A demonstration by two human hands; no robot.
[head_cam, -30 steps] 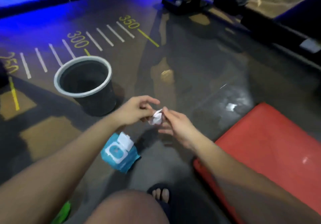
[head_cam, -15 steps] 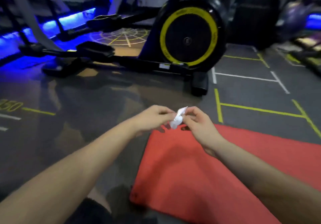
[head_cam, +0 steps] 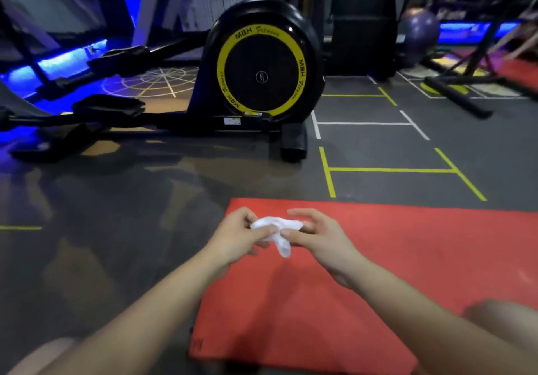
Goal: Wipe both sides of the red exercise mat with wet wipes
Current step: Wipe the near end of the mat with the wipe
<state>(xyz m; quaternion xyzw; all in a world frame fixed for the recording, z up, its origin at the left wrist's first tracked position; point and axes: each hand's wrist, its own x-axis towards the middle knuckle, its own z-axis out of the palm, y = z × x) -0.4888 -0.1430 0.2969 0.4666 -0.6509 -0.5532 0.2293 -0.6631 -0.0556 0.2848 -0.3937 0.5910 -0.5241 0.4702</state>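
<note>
Here, in the middle of the frame, the left hand (head_cam: 235, 236) and the right hand (head_cam: 316, 236) both pinch one crumpled white wipe (head_cam: 276, 229) between thumb and fingers, and a loose end of it hangs down between them. The red mat (head_cam: 378, 258) lies flat on the grey floor (head_cam: 102, 214) directly under the hands, filling the lower right of the frame. Behind, in the upper middle, stands a black exercise machine (head_cam: 262, 75) with a yellow ring.
</note>
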